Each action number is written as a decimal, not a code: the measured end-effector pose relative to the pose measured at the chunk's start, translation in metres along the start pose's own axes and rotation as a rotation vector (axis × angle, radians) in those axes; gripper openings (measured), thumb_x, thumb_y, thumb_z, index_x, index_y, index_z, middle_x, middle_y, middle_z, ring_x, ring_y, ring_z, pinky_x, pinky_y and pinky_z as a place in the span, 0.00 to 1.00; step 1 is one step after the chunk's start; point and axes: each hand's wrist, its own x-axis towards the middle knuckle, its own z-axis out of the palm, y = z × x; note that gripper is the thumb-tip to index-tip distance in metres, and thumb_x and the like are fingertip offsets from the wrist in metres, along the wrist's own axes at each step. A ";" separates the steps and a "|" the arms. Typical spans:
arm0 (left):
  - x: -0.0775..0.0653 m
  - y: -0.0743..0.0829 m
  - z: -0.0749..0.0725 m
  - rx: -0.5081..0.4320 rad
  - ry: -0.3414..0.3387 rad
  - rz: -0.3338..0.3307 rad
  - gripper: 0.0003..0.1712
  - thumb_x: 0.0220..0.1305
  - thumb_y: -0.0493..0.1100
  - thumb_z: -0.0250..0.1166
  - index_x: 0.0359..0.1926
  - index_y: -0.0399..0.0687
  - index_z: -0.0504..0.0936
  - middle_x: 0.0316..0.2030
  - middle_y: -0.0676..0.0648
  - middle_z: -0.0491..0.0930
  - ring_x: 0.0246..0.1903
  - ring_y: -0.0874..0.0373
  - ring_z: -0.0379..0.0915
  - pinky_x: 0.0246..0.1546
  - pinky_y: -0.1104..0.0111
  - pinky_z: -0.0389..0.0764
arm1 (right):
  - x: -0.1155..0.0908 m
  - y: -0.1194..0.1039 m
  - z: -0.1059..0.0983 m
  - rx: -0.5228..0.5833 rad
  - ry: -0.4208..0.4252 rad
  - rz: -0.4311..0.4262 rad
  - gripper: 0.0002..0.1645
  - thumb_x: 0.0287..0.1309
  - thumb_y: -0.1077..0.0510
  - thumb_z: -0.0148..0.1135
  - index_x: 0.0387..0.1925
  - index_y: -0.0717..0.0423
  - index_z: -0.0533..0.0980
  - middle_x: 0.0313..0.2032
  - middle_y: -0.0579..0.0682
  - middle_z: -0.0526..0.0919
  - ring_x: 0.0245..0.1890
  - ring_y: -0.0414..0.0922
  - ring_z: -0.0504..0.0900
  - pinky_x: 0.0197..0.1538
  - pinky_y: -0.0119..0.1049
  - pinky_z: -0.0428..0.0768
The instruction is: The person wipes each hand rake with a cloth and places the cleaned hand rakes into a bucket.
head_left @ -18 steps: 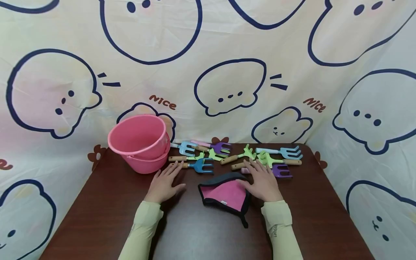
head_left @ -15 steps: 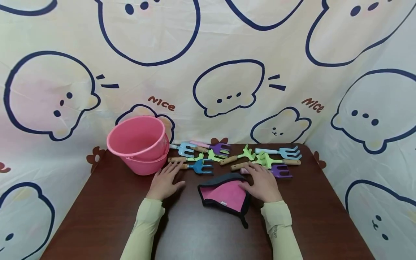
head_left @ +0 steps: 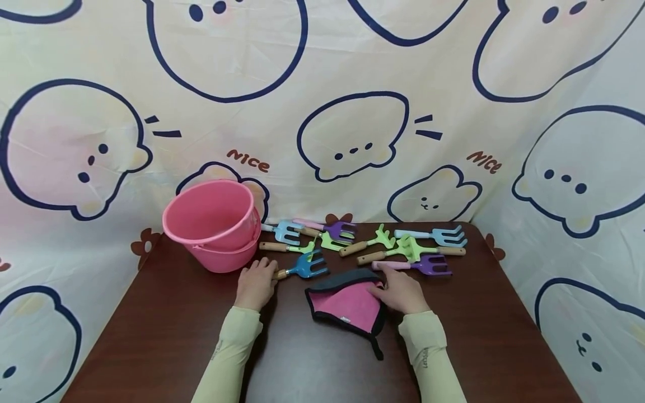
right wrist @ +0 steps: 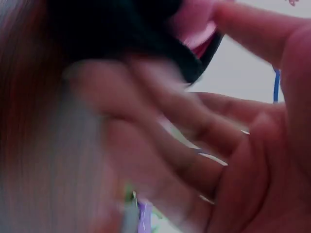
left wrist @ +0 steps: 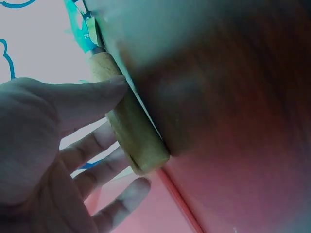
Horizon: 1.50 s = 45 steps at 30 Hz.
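Observation:
In the head view, my left hand (head_left: 256, 284) pinches the wooden handle of a blue toy garden fork (head_left: 307, 265), whose head points right. The left wrist view shows the thumb across the wooden handle (left wrist: 138, 133), with fingers behind it. My right hand (head_left: 402, 290) holds the right edge of a pink cloth piece (head_left: 350, 305) with black trim and a short strap. In the right wrist view its thumb touches the pink cloth (right wrist: 194, 22), while blurred fingers lie along the black edge. A purple fork (head_left: 432, 265) with a pink handle lies just beyond that hand.
Two nested pink buckets (head_left: 211, 218) stand at the back left. Several toy garden tools lie along the back, among them a light blue rake (head_left: 448, 236), a green rake (head_left: 385, 237) and a light blue fork (head_left: 287, 231). A patterned curtain (head_left: 353, 56) hangs behind the table (head_left: 302, 364).
My left fingers have curled onto the blue fork's handle; its handle end has come nearer and the fork now tilts. My right fingers have drawn in from the tools to the cloth's edge.

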 end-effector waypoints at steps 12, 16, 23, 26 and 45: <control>-0.016 -0.001 -0.005 -0.251 -0.129 0.062 0.12 0.71 0.37 0.66 0.50 0.43 0.73 0.37 0.45 0.71 0.33 0.53 0.72 0.34 0.58 0.80 | -0.002 0.001 0.000 0.129 -0.015 0.018 0.37 0.65 0.49 0.70 0.72 0.47 0.72 0.27 0.49 0.84 0.24 0.44 0.79 0.33 0.41 0.76; -0.017 -0.001 -0.009 -0.366 -0.151 0.061 0.10 0.75 0.39 0.62 0.51 0.44 0.71 0.38 0.46 0.68 0.34 0.54 0.70 0.35 0.60 0.77 | 0.003 0.005 0.003 0.275 -0.046 -0.046 0.42 0.61 0.59 0.73 0.75 0.52 0.68 0.28 0.47 0.84 0.27 0.41 0.80 0.34 0.37 0.77; -0.012 0.000 -0.014 -0.672 -0.195 -0.009 0.05 0.79 0.44 0.57 0.48 0.49 0.70 0.35 0.47 0.67 0.34 0.55 0.67 0.36 0.62 0.70 | 0.007 0.005 0.003 0.299 0.157 -0.159 0.31 0.69 0.62 0.64 0.71 0.53 0.72 0.40 0.51 0.85 0.29 0.42 0.75 0.37 0.38 0.75; -0.011 0.001 -0.013 -0.734 -0.190 -0.001 0.05 0.79 0.45 0.57 0.46 0.50 0.71 0.33 0.48 0.67 0.33 0.55 0.66 0.35 0.62 0.69 | 0.006 0.002 -0.001 0.342 0.311 -0.191 0.25 0.71 0.63 0.62 0.67 0.53 0.76 0.37 0.52 0.82 0.29 0.42 0.75 0.35 0.35 0.75; -0.014 0.015 -0.008 -0.859 -0.183 0.027 0.09 0.80 0.50 0.55 0.46 0.50 0.71 0.30 0.49 0.66 0.32 0.55 0.65 0.34 0.64 0.67 | 0.005 -0.006 0.006 0.183 0.573 -0.561 0.22 0.48 0.73 0.78 0.46 0.56 0.87 0.48 0.52 0.83 0.49 0.52 0.84 0.51 0.51 0.84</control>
